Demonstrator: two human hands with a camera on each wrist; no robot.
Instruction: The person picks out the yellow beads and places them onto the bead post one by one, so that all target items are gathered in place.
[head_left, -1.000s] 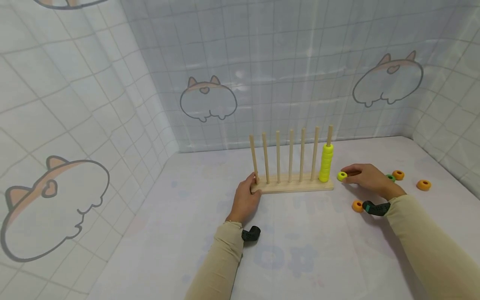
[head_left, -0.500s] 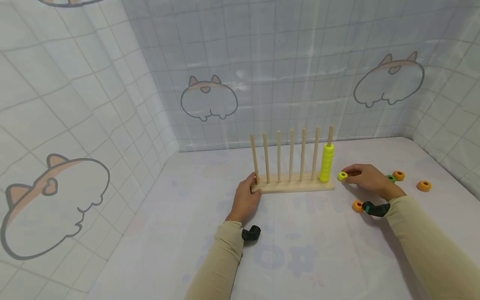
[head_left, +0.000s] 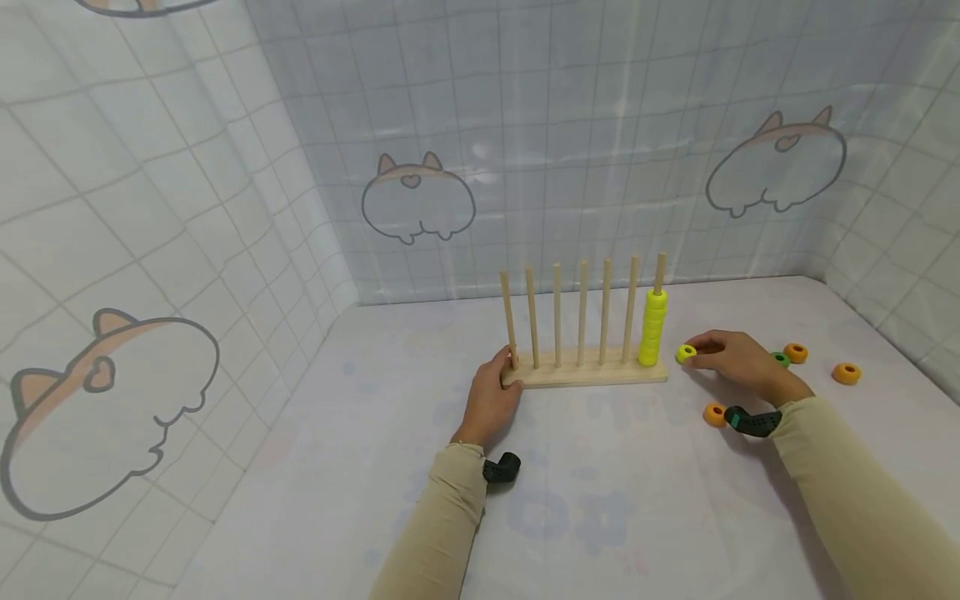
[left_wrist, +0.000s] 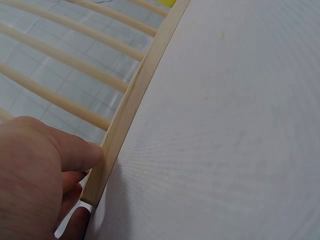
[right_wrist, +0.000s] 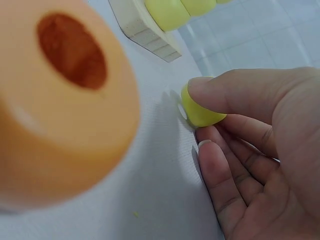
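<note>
A wooden peg rack [head_left: 585, 375] with a row of upright pegs stands mid-table. Yellow beads [head_left: 652, 329] fill most of its rightmost peg; the other pegs are bare. My left hand [head_left: 491, 400] grips the left end of the base, and in the left wrist view its thumb [left_wrist: 82, 152] lies on the base's edge. Just right of the rack, my right hand [head_left: 738, 362] pinches a loose yellow bead [head_left: 686, 354] between thumb and fingers. The right wrist view shows this yellow bead [right_wrist: 202, 107] low at the table surface.
An orange bead [head_left: 715, 414] lies beside the right wrist camera and looms large in the right wrist view. Beyond the right hand are a green bead [head_left: 781, 358] and two more orange beads, one farther right [head_left: 847, 373]. Tiled-pattern cloth walls [head_left: 555, 150] enclose the table.
Almost nothing differs. Both hands keep their places, the left on the rack's base and the right on the yellow bead; the head view shifts very slightly.
</note>
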